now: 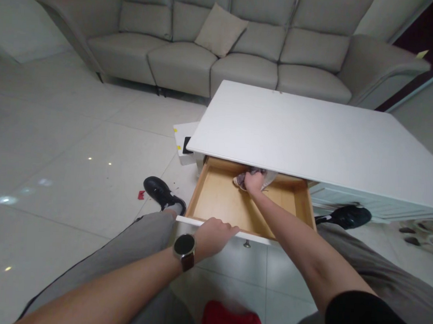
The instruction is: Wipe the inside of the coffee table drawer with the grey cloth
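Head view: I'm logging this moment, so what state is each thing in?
drawer: pulled open, wooden inside showing.
cloth: crumpled, at the back of the drawer.
left hand: closed over the drawer's front edge.
right hand: inside the drawer, closed on the cloth.
cushion: leaning against the back of the sofa.

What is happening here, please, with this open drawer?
A person sits in front of a white table whose wooden drawer stands open. The left hand, with a watch on its wrist, grips the drawer's front edge. The right hand reaches to the back of the drawer and closes on a crumpled cloth, partly under the tabletop. A red item lies on the floor.
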A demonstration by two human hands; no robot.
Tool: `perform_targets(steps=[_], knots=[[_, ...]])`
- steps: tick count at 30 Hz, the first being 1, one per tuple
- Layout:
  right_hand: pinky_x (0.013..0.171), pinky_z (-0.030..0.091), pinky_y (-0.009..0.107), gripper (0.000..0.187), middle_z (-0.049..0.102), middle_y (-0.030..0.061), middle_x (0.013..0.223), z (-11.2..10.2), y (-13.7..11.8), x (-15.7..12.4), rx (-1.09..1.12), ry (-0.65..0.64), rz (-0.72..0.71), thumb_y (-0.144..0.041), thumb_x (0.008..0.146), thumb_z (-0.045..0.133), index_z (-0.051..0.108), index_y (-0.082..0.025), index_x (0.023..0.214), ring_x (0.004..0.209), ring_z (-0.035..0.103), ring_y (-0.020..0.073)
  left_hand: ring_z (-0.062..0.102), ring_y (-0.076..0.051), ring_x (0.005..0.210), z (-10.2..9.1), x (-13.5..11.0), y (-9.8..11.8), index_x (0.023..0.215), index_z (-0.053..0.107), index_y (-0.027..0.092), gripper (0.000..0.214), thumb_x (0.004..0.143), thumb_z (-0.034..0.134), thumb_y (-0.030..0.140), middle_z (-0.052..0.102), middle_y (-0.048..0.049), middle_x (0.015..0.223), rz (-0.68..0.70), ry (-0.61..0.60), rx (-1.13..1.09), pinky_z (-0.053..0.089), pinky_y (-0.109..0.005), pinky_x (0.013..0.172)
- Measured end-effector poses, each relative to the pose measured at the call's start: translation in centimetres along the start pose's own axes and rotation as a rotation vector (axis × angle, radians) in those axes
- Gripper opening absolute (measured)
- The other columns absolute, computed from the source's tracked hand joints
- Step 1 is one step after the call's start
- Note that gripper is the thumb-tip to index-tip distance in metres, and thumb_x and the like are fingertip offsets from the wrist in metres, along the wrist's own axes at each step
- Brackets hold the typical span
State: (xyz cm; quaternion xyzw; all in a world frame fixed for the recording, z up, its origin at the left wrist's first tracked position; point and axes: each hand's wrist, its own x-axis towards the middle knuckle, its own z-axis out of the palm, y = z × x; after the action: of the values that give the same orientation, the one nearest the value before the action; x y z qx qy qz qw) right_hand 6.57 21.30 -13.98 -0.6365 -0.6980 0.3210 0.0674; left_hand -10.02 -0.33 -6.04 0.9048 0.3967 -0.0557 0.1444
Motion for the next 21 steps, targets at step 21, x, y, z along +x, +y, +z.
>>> perform_targets(steps=[21], knots=[[0.110, 0.034, 0.059, 0.018, 0.073, 0.0253, 0.118, -8.0, 8.1, -4.9, -0.119, 0.115, 0.095, -0.012, 0.088, 0.061, 0.075, -0.012, 0.099, 0.132, 0.055, 0.0379, 0.076, -0.028, 0.084, 0.3, 0.1, -0.3, 0.120, 0.061, 0.022, 0.025, 0.099, 0.048, 0.016, 0.077, -0.0098, 0.100, 0.009, -0.038, -0.013, 0.052, -0.037, 0.066]])
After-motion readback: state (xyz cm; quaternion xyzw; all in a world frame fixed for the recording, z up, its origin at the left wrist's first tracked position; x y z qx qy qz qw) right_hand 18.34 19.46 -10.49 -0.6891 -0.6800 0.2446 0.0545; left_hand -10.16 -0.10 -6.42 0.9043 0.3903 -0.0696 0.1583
